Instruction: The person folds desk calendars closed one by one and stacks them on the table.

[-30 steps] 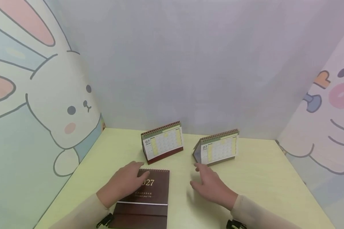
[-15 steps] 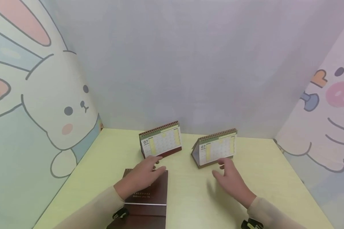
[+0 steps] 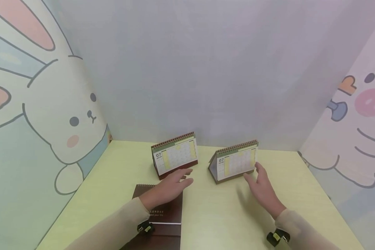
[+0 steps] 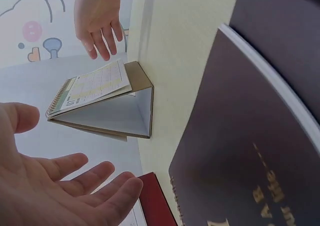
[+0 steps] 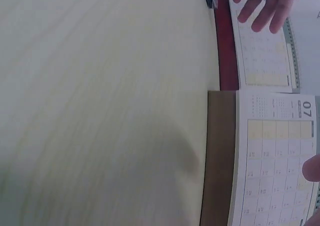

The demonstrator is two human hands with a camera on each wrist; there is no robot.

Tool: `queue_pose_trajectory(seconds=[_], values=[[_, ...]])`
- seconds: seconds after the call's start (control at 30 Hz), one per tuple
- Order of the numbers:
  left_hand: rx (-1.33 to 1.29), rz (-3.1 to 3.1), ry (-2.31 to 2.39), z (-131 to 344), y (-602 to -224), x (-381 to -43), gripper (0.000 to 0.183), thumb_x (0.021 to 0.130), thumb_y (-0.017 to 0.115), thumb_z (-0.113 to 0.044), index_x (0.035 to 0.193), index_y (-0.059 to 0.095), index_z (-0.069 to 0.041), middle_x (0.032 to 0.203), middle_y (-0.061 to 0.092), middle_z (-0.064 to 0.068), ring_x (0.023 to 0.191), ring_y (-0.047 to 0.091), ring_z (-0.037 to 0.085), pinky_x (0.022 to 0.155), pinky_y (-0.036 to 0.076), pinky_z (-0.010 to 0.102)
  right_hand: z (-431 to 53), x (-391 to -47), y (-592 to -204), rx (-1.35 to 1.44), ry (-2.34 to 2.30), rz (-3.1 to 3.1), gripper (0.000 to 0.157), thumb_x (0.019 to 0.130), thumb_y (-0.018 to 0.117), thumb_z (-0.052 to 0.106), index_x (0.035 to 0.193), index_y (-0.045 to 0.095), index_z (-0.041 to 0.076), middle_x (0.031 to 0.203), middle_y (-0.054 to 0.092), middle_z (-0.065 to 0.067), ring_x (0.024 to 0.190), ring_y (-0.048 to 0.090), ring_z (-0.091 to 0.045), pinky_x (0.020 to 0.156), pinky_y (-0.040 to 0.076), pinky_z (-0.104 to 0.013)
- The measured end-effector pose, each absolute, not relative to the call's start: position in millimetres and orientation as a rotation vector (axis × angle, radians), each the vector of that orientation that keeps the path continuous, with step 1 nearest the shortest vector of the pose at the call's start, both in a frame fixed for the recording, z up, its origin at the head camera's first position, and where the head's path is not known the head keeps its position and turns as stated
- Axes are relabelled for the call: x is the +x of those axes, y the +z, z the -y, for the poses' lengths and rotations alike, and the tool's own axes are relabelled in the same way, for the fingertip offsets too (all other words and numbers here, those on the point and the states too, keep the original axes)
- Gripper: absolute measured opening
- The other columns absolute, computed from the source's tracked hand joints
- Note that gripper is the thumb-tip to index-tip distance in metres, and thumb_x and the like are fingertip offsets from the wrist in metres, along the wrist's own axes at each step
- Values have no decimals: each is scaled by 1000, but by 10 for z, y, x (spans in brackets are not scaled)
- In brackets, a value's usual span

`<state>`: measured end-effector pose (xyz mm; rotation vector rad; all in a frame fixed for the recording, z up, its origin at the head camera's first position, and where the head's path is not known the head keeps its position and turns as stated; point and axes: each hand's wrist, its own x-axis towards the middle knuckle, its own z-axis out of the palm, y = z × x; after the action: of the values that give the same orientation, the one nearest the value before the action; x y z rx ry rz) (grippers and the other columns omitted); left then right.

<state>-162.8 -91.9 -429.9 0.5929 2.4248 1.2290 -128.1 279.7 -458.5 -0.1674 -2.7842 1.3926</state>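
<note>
Over the upper part of a flat dark maroon 2027 calendar (image 3: 168,231), my left hand (image 3: 167,189) reaches rightward with loose, parted fingers and holds nothing. Behind it a tent-shaped desk calendar with a red base (image 3: 176,156) stands on the table, showing month 07. A second standing desk calendar, brown-based (image 3: 237,163), is to its right. My right hand (image 3: 264,189) is at that calendar's right end, thumb near its lower front edge and fingers by its side. The left wrist view shows the brown-based calendar's hollow triangular end (image 4: 115,111), between both hands.
The pale yellow table (image 3: 215,222) ends at a plain grey-white backdrop (image 3: 187,76). Side panels carry a cartoon rabbit (image 3: 68,114) on the left and a cartoon pig (image 3: 362,121) on the right. Both wrists wear dark straps (image 3: 278,237).
Both hands have moved right; the left has slid across the flat calendar, and the right has gone from the brown-based calendar's left corner to its right end. The calendars stay put.
</note>
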Motion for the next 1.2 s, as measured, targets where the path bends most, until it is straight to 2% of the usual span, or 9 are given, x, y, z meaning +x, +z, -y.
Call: queue_pose_trajectory(seconds=[0.1,0.3,0.6,0.73,0.87,1.03,1.2], values=[[605,-2411,1254,839,-4292,-1666,67,111,45,-63,166,44,-24,172,46,-3,159,46,28,130,40,57,-2883,-1350,-4580,-200,1429,2795,94,115,44,51,172,-14,3,181,-5,-30,167,3,-55,132,15,-75],[613,-2347,1346,689,-4262,-1763,66,113,42,-59,168,40,-22,176,39,-3,167,34,22,136,31,53,-3016,-1477,-4549,-259,1581,2766,94,114,34,63,171,-22,14,183,-13,-17,170,-4,-47,135,9,-70],[551,-2270,1408,485,-4200,-1893,76,107,38,-76,170,35,-33,178,33,-13,170,23,16,140,22,51,-3049,-1606,-4559,-325,1772,2692,90,112,24,68,171,-21,18,182,-21,-5,171,-16,-39,137,-3,-65],[561,-2251,1418,409,-4179,-1937,80,106,36,-78,172,31,-31,180,29,-12,171,20,15,141,19,50,-3039,-1635,-4565,-328,1796,2666,88,112,21,69,171,-20,19,182,-22,-4,170,-19,-37,137,-5,-65],[541,-2193,1452,372,-4158,-1968,82,106,35,-78,172,29,-30,180,27,-11,170,23,17,140,22,49,-3063,-1661,-4577,-317,1780,2651,87,112,18,68,172,-17,15,182,-20,-7,170,-17,-39,138,-5,-64],[541,-2155,1441,350,-4185,-2025,80,105,34,-80,171,29,-36,180,27,-15,168,29,20,139,26,50,-3095,-1641,-4601,-331,1787,2618,86,112,16,68,173,-12,15,183,-16,-7,171,-14,-38,138,-4,-63],[556,-2119,1471,328,-4227,-2052,76,106,31,-80,171,25,-40,180,22,-18,170,22,17,139,23,52,-3083,-1654,-4617,-311,1809,2583,85,113,17,67,174,-10,14,184,-14,-8,172,-13,-38,139,-3,-63]])
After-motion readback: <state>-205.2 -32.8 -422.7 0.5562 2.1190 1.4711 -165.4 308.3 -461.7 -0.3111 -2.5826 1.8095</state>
